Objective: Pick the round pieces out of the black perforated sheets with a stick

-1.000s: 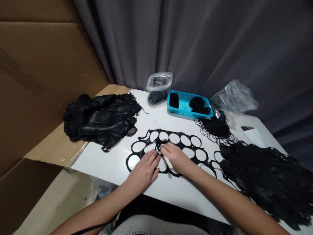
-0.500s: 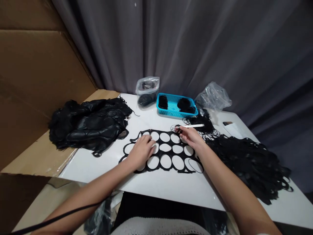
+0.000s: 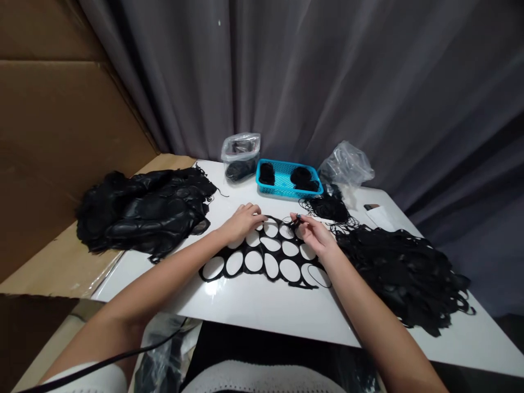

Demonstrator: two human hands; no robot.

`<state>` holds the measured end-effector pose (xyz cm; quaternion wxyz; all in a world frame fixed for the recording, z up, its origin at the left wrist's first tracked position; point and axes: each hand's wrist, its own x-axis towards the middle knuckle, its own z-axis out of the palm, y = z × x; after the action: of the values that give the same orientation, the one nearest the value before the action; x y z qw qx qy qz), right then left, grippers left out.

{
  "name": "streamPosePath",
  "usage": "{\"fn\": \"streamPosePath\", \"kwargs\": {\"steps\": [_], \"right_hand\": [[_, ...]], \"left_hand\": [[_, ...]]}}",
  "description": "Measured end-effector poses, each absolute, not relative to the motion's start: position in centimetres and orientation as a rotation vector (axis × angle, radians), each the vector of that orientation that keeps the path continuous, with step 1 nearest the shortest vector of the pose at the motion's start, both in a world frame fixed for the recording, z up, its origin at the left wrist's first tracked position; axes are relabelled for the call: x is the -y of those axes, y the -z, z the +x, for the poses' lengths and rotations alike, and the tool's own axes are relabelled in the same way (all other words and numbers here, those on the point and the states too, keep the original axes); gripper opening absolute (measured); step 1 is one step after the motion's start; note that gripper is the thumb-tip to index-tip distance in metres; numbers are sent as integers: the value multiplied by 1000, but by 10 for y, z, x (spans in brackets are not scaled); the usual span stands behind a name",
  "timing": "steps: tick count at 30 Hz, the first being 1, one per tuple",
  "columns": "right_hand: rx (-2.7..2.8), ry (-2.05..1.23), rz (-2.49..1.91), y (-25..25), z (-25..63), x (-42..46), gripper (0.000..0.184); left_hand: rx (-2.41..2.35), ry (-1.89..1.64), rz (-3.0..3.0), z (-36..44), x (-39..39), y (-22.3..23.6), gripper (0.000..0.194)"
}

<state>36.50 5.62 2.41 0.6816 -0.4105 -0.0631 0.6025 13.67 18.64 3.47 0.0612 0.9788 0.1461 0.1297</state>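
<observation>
A black sheet with several oval holes (image 3: 262,263) lies flat on the white table (image 3: 262,308) in front of me. My left hand (image 3: 242,220) rests on the sheet's far left edge, fingers curled and pinching it. My right hand (image 3: 311,233) is at the sheet's far edge, thumb and fingers pinched on a small black piece (image 3: 295,221) there. A loose thin black ring (image 3: 317,275) lies at the sheet's near right corner.
A heap of black sheets (image 3: 143,210) lies at the left, another heap (image 3: 403,273) at the right. At the back stand a blue basket (image 3: 286,179), a clear bag of black pieces (image 3: 240,156), a crumpled plastic bag (image 3: 346,164) and a tangle of thin rings (image 3: 327,209). Cardboard (image 3: 61,136) walls the left.
My left hand moved from the sheet's middle to its far left edge. My right hand dropped the white stick-like item it held and now pinches at the sheet's far edge.
</observation>
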Motion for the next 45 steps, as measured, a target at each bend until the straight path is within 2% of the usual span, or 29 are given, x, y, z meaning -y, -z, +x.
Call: {"fn": "streamPosePath", "kwargs": {"steps": [3,7,12,17,26,32,35,39,42,45], "right_hand": [[108,-1415,-834,-24,358,-52,24],[243,-1488,-858,-25,335,-45,26],[840,-1423,-1153,-25,282,-23,26],[1508,-1132,-1443,-24,251,2,15],[1778,-817,-1489,-20,247,3,18],[2225,-425,-1366,-14,242,11,14],[2178,-207,-1494,-11,264,-8,17],[1718,71,-1802,-17,318,-56,19],[1390,-68,-1858,-25,339,-78,18],[1105,-683,-1677,-29,328,-81,20]], "left_hand": [[-548,-560,2879,102,-141,-41,24],[-555,-443,2885,58,-67,-26,22],[-684,-501,2909,39,-23,-3,37],[-796,-475,2911,44,-16,2,42],[-836,-471,2983,47,-10,5,40],[-815,-516,2946,46,-11,10,38],[-803,-518,2907,45,-12,10,37],[-782,-566,2864,44,-13,10,38],[-787,-586,2847,42,-14,8,39],[-723,-563,2790,36,-14,-1,39]]}}
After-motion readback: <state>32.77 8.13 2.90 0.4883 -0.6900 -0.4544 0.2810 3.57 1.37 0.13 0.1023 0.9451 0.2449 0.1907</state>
